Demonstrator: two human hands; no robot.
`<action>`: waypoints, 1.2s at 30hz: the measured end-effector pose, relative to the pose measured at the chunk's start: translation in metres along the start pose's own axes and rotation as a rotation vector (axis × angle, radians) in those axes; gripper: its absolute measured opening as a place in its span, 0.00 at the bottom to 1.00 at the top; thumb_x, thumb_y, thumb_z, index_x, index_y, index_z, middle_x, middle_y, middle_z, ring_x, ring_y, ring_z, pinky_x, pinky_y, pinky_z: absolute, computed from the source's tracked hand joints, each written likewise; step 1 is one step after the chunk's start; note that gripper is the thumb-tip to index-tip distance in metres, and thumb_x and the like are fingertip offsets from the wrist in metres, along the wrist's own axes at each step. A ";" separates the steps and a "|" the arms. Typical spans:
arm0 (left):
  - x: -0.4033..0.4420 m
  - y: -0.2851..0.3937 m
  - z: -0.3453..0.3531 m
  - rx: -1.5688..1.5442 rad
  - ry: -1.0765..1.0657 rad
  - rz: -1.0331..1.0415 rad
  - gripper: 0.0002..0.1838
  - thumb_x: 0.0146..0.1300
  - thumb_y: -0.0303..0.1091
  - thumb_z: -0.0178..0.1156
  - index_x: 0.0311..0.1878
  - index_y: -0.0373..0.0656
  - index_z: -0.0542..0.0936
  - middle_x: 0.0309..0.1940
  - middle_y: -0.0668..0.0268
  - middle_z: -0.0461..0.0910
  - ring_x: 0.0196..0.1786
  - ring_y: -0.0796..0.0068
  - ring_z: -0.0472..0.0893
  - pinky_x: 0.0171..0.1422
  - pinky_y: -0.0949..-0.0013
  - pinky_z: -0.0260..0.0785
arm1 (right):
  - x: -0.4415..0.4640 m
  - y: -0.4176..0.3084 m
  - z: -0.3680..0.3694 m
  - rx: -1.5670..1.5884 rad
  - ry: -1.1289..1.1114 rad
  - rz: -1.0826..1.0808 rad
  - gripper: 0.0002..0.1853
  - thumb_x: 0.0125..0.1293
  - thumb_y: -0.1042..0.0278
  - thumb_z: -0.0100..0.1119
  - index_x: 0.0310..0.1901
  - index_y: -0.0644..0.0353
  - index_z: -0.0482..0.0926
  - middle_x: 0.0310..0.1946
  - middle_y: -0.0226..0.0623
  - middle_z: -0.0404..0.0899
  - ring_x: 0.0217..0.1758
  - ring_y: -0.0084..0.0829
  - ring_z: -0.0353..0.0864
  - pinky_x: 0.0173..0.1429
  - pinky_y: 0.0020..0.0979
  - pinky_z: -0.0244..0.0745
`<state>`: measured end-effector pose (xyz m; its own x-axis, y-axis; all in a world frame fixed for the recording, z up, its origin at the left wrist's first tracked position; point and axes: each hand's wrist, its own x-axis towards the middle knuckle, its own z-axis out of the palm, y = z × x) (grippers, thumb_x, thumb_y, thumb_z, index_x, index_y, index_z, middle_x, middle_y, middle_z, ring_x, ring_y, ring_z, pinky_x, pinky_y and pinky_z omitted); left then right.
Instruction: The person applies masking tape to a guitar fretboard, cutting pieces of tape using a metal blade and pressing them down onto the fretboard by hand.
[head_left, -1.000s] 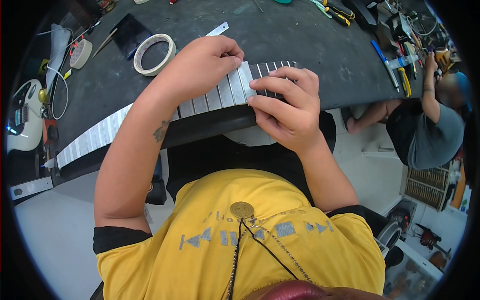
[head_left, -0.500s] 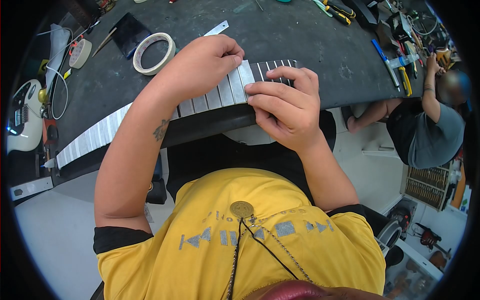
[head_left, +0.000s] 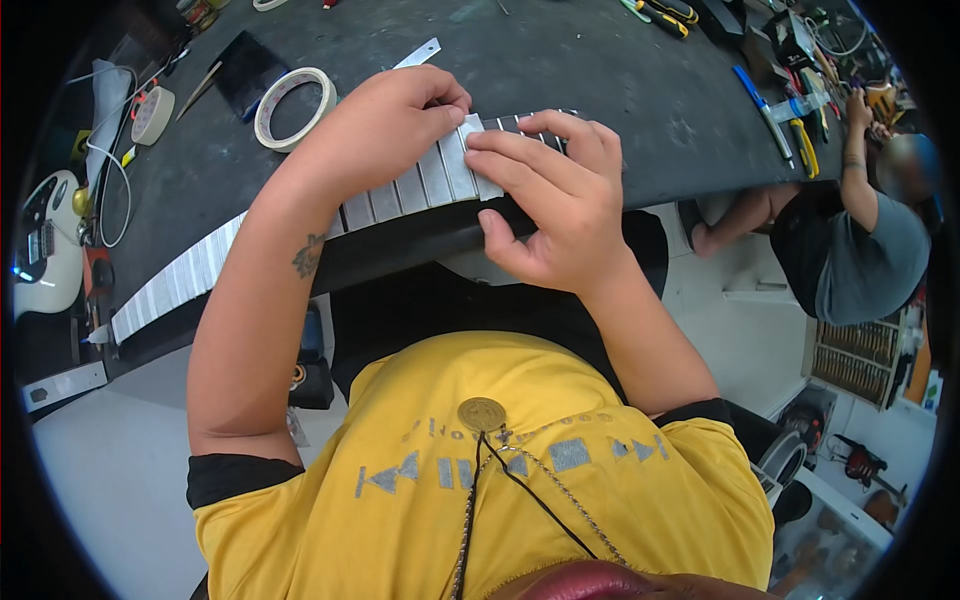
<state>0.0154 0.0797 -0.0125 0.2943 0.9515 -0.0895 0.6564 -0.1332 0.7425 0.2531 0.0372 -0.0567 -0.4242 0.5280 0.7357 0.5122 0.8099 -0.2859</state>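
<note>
A guitar neck point(head_left: 410, 190) lies along the front edge of the bench, its fretboard mostly covered with pale strips of masking tape between the frets. Dark, untaped fretboard with bare frets shows at its right end. My left hand point(head_left: 415, 115) is closed in a pinch at the far end of a strip of masking tape point(head_left: 468, 145); the fingertips are partly hidden. With fingers extended, my right hand point(head_left: 560, 195) presses its fingertips on that strip, thumb apart near the neck's close edge. Beyond my left forearm lies a roll of masking tape point(head_left: 262, 110).
A metal ruler point(head_left: 420, 54) sticks out behind my left hand. Another tape roll point(head_left: 152, 116) and a white device point(head_left: 48, 245) are at the left. Pens and a yellow-handled cutter point(head_left: 805, 148) lie at the right, near a seated person point(head_left: 865, 245).
Both hands have shifted slightly left in view, along with the bench. My right fingers have straightened and come down onto the tape strip, and the thumb has spread away.
</note>
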 end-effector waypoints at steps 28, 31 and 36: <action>-0.035 0.004 -0.005 0.493 0.141 0.772 0.22 0.53 0.18 0.73 0.53 0.44 0.92 0.56 0.62 0.90 0.63 0.48 0.85 0.69 0.47 0.80 | -0.011 0.013 0.000 0.037 0.053 -0.110 0.10 0.57 0.65 0.82 0.42 0.45 0.96 0.49 0.13 0.94 0.58 0.33 0.86 0.64 0.43 0.74; -0.034 0.004 -0.005 0.483 0.129 0.775 0.22 0.52 0.18 0.73 0.53 0.44 0.92 0.56 0.63 0.89 0.63 0.49 0.85 0.70 0.47 0.78 | -0.012 0.012 -0.002 0.032 0.039 -0.106 0.10 0.57 0.65 0.82 0.42 0.45 0.96 0.49 0.13 0.95 0.58 0.33 0.86 0.64 0.43 0.74; -0.036 0.005 -0.006 0.469 0.081 0.775 0.22 0.52 0.18 0.72 0.52 0.47 0.92 0.55 0.62 0.86 0.64 0.52 0.83 0.72 0.49 0.74 | -0.012 0.012 -0.006 0.093 0.045 -0.104 0.11 0.55 0.65 0.81 0.40 0.49 0.93 0.47 0.20 0.94 0.57 0.35 0.86 0.61 0.44 0.75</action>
<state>0.0036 0.0464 -0.0018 0.7329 0.5629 0.3822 0.5157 -0.8260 0.2275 0.2689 0.0388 -0.0655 -0.4362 0.4293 0.7908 0.3948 0.8811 -0.2605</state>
